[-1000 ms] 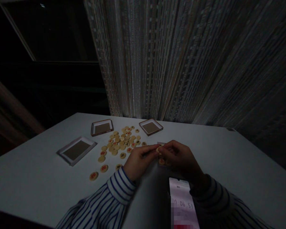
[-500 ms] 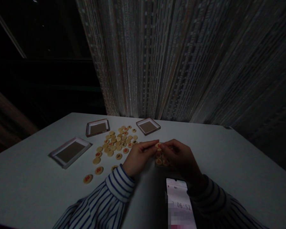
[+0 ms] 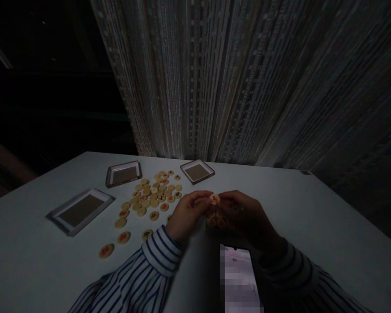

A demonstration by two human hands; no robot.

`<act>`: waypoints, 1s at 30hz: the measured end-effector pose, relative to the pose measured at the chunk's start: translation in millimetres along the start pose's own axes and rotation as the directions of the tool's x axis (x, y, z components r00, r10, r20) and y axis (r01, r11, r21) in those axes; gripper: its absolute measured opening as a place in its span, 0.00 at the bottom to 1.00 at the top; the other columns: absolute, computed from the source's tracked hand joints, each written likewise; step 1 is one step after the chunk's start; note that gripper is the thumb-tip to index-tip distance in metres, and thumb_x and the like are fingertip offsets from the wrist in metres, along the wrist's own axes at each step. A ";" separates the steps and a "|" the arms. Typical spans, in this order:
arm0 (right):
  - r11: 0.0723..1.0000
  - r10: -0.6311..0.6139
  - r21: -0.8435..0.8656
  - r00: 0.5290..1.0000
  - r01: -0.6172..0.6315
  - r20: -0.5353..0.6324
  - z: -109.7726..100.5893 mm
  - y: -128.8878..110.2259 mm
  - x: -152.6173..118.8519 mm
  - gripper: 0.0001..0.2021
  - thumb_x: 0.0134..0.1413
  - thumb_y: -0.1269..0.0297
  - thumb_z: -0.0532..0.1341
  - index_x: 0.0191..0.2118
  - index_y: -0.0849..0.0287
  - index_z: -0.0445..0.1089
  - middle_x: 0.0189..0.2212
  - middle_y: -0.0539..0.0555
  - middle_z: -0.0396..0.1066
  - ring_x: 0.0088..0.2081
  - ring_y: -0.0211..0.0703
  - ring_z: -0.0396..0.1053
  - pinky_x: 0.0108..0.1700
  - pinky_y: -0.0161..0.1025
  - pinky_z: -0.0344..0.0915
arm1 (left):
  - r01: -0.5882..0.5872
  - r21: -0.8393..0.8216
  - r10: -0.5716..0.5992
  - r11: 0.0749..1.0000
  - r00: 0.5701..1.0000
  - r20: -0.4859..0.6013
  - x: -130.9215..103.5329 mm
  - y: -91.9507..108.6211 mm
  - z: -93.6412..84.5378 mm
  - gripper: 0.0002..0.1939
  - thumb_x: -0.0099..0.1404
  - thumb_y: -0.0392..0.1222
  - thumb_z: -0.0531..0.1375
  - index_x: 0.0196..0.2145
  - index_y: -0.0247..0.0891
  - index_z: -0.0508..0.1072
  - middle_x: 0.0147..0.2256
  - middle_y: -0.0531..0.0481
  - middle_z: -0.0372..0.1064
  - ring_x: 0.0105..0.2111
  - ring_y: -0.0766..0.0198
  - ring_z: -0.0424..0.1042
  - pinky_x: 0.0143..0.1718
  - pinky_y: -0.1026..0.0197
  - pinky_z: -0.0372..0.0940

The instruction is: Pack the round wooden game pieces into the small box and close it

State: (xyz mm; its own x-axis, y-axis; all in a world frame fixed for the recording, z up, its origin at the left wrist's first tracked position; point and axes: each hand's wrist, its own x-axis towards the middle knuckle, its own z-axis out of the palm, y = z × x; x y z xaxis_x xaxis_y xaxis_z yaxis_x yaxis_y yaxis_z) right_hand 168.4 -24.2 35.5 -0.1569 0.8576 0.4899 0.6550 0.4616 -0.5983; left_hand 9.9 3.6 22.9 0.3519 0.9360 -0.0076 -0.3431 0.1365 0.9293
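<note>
A round pale Chinese chess piece (image 3: 214,198) with a red character is held up between the fingertips of my left hand (image 3: 186,216) and my right hand (image 3: 250,217). Both hands are closed in a pinch at its two sides. Just below it sit several more red-marked chess pieces (image 3: 216,222), close together and partly hidden by my right hand; what they rest on is too dark to make out. Left of my hands, many loose chess pieces (image 3: 154,203) lie scattered, some with red or black characters and some blank side up.
On the white table (image 3: 299,217) a shallow tray or lid (image 3: 62,217) lies at left, another (image 3: 109,179) behind it, and a third (image 3: 211,174) at the back. A lit phone (image 3: 241,274) lies before my wrists. A curtain (image 3: 208,87) hangs behind the table.
The camera view has turned slightly, so the trays and loose pieces appear shifted left. The piece in my fingertips now shows more of its red-marked face. Both hands remain together on it.
</note>
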 end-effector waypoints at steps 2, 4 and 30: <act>0.983 -0.135 -0.122 0.990 0.138 0.038 -2.2 3.9 4.3 0.09 0.53 0.62 0.58 0.39 0.59 0.69 0.35 0.55 0.72 0.36 0.42 0.69 0.38 0.39 0.65 | 0.005 -0.026 -0.005 1.000 1.000 0.003 0.2 -2.6 -1.2 0.17 0.47 0.43 0.67 0.35 0.32 0.73 0.29 0.47 0.74 0.31 0.65 0.71 0.36 0.64 0.64; 0.943 -0.233 -0.220 0.968 0.248 0.094 -4.3 6.1 9.6 0.11 0.55 0.61 0.56 0.41 0.58 0.68 0.37 0.56 0.72 0.38 0.43 0.68 0.39 0.41 0.63 | 0.010 -0.046 -0.010 0.999 1.000 -0.008 0.5 -4.6 -2.1 0.18 0.47 0.43 0.66 0.35 0.32 0.73 0.30 0.47 0.74 0.31 0.66 0.71 0.36 0.64 0.64; 0.828 -0.316 -0.352 0.882 0.437 0.350 -18.0 7.8 27.3 0.11 0.54 0.61 0.55 0.41 0.59 0.67 0.34 0.56 0.70 0.36 0.43 0.65 0.37 0.40 0.55 | -0.035 0.104 0.044 0.994 0.995 -0.091 2.2 -9.6 -4.6 0.14 0.47 0.45 0.66 0.31 0.34 0.77 0.29 0.48 0.75 0.31 0.62 0.71 0.35 0.61 0.66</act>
State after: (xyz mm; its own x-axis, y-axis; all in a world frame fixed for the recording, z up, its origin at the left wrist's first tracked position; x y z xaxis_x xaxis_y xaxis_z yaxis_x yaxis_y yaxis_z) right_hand 182.5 -1.3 55.6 -0.6043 0.6895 0.3993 0.7338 0.6769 -0.0583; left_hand 9.9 5.8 12.2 0.2555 0.9668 0.0002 -0.2630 0.0694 0.9623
